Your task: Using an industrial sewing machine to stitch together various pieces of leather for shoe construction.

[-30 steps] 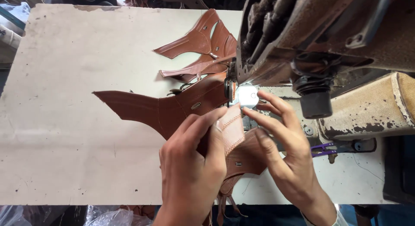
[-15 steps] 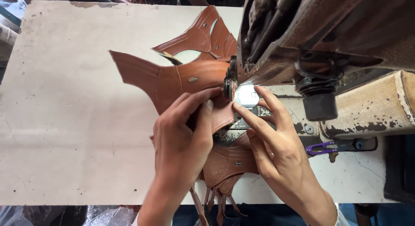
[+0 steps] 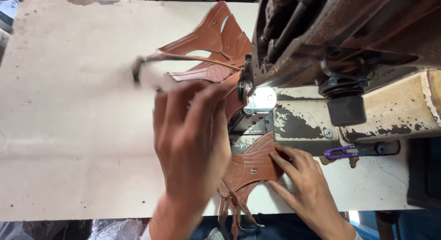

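My left hand [image 3: 190, 139] lies palm down, motion-blurred, over the brown leather piece just left of the sewing machine's needle [image 3: 243, 88], pressing it against the table. My right hand [image 3: 303, 185] rests with spread fingers on the lower part of the same leather piece [image 3: 252, 169], near the table's front edge. That piece has stitched seams and thin straps [image 3: 232, 212] hanging off the edge. More cut brown leather pieces [image 3: 211, 42] lie behind the needle, one strap [image 3: 151, 61] blurred. A small bright lamp [image 3: 259, 100] lights the needle area.
The worn, rusty sewing machine [image 3: 349, 47] fills the upper right. A purple thread snip [image 3: 344, 152] lies on its base. The pale tabletop [image 3: 69, 120] stretches to the left. Plastic bags [image 3: 110, 228] show below the front edge.
The leather has been fed and turned under the needle. My left hand slid up and over it. My right hand dropped from the needle area to the lower part of the leather.
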